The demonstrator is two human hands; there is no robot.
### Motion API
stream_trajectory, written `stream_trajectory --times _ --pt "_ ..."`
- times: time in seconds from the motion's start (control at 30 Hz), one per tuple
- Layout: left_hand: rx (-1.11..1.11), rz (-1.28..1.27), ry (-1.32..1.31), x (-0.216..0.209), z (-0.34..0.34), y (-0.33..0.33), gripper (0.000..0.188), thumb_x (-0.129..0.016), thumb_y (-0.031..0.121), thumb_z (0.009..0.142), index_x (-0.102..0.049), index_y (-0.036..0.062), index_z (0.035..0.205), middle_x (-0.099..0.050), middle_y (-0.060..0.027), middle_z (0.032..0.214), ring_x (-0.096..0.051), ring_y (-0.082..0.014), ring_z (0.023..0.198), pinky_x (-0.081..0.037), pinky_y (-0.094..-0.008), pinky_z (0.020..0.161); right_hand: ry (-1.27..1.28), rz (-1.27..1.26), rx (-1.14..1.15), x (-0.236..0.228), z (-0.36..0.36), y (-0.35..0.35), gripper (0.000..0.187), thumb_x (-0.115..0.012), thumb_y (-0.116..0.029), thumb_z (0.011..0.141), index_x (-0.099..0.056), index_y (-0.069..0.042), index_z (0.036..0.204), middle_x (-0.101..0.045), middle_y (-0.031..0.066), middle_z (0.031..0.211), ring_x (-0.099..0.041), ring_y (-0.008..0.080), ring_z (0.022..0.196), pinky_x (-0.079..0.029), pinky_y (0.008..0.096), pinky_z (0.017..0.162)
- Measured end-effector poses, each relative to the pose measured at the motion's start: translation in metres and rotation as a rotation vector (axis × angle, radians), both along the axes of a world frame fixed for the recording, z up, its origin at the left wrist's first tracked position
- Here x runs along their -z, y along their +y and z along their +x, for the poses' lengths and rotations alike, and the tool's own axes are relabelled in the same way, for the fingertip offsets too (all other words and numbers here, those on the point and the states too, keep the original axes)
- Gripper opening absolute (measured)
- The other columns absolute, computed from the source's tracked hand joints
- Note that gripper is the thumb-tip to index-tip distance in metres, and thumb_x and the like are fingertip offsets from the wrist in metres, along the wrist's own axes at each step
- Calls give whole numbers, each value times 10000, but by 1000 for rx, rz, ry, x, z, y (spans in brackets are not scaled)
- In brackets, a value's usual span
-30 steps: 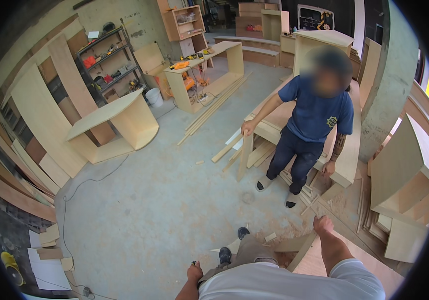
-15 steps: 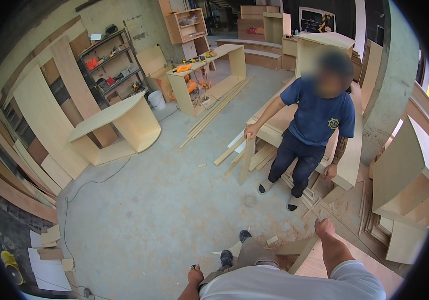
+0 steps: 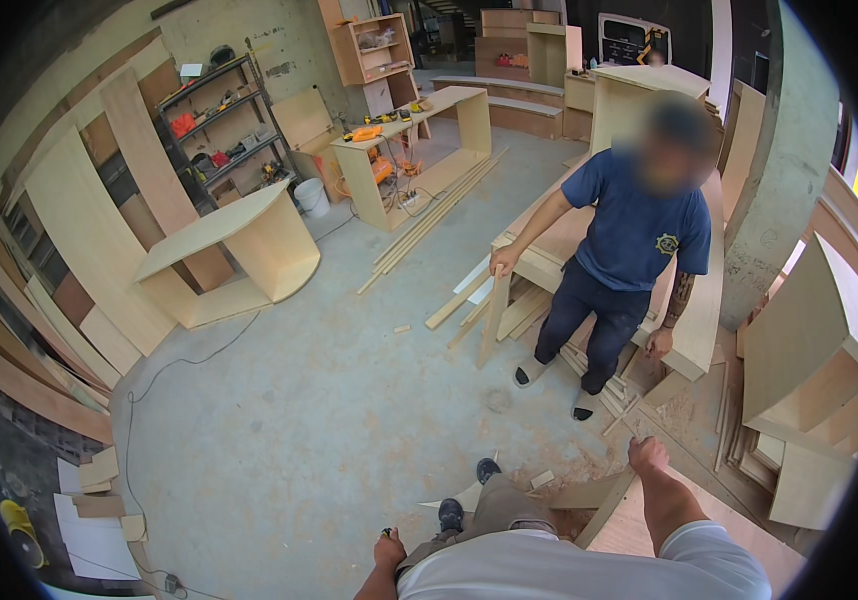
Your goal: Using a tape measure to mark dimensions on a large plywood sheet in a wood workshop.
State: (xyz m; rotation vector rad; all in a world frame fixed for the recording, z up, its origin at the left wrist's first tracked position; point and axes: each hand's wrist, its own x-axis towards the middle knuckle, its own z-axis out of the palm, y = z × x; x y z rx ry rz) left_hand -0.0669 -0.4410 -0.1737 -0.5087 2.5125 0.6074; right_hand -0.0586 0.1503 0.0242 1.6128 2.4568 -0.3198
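My left hand (image 3: pixel 389 549) hangs low beside my leg, its fingers curled around a small dark thing too small to name. My right hand (image 3: pixel 648 455) is out in front on the right, fingers curled in, at the far corner of a pale wooden panel (image 3: pixel 709 510). The hand's back hides whatever its fingers grip, if anything. Across from me a co-worker in a blue shirt (image 3: pixel 639 225) leans on a long wooden cabinet frame (image 3: pixel 694 340). One of the co-worker's hands (image 3: pixel 502 262) rests on top of an upright board (image 3: pixel 495 315).
Wood strips and offcuts (image 3: pixel 609 395) lie around the co-worker's feet. A curved wooden cabinet (image 3: pixel 234 255) stands at left before leaning boards (image 3: pixel 99 240). Farther back are a wooden bench frame (image 3: pixel 414 125) with tools, a white bucket (image 3: pixel 312 197) and long strips (image 3: pixel 434 220). A cable (image 3: pixel 154 375) crosses the floor.
The whole view has shifted very slightly. My hands and the co-worker hold nearly the same poses.
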Motion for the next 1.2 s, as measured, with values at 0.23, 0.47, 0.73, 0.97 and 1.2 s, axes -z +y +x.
stream_trajectory --times 0.23,0.47,0.73,0.97,1.2 --pt "-38 14 -39 -1 -2 4 632 -365 505 1000 -605 -65 1133 -639 -305 1135 -610 -433 1110 -486 -477 948 -12 -2 9 3 2 3 505 -572 -476 896 -695 -23 1082 -690 204 1120 -655 340 1085 -504 422 942" --pt "43 16 -66 1 -3 1 602 -373 477 1003 -609 -58 1148 -633 -298 1159 -602 -425 1127 -478 -470 963 3 8 -1 2 1 1 503 -572 -473 896 -696 -20 1076 -690 206 1116 -652 343 1087 -503 426 941" --pt "43 41 -67 -3 -1 -1 548 -412 440 993 -615 -43 1152 -633 -288 1170 -600 -424 1130 -480 -464 962 28 -13 6 0 1 -1 491 -575 -466 896 -698 -28 1082 -679 200 1147 -634 344 1117 -491 426 958" --pt "56 29 -68 2 -1 -2 546 -489 446 953 -617 -50 1142 -644 -286 1147 -612 -418 1115 -483 -457 959 51 -18 10 4 4 2 470 -597 -440 886 -701 -24 1078 -682 196 1142 -635 352 1110 -492 428 953" --pt "137 112 56 11 -1 -4 523 -520 440 947 -652 -27 1144 -665 -260 1133 -630 -385 1089 -492 -439 943 46 -36 16 -4 6 0 480 -571 -432 896 -686 -3 1079 -678 215 1136 -634 363 1106 -488 436 963"
